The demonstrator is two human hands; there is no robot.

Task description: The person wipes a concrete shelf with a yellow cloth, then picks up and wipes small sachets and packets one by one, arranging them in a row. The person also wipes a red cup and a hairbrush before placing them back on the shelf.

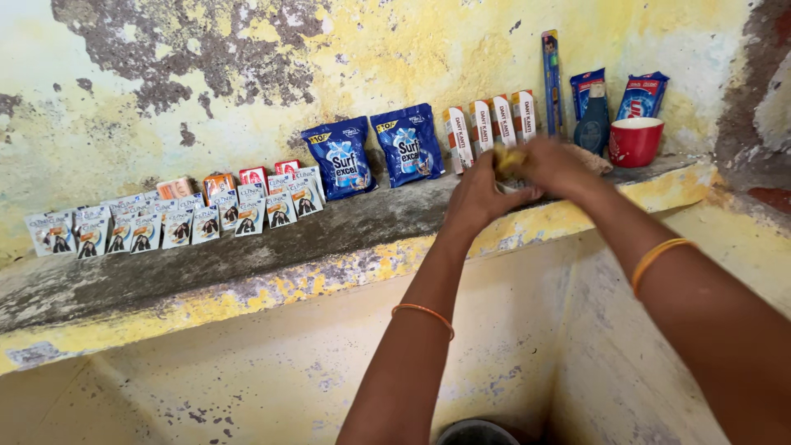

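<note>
My left hand (480, 195) and my right hand (554, 165) meet over the grey stone shelf (247, 251), both closed around a small yellow object (507, 159) that is mostly hidden between the fingers. Just behind the hands stand several white and orange upright cartons (490, 125) leaning on the wall. Two blue detergent pouches (375, 152) lean to the left of them. Orange bangles sit on both my wrists.
A row of small sachets (173, 222) lines the shelf's left part, with a few orange and red packets behind. At the right end stand a red cup (635, 141), a dark bottle (592, 124), two blue packets and a packaged toothbrush (552, 81). A dark round container (476, 432) is below.
</note>
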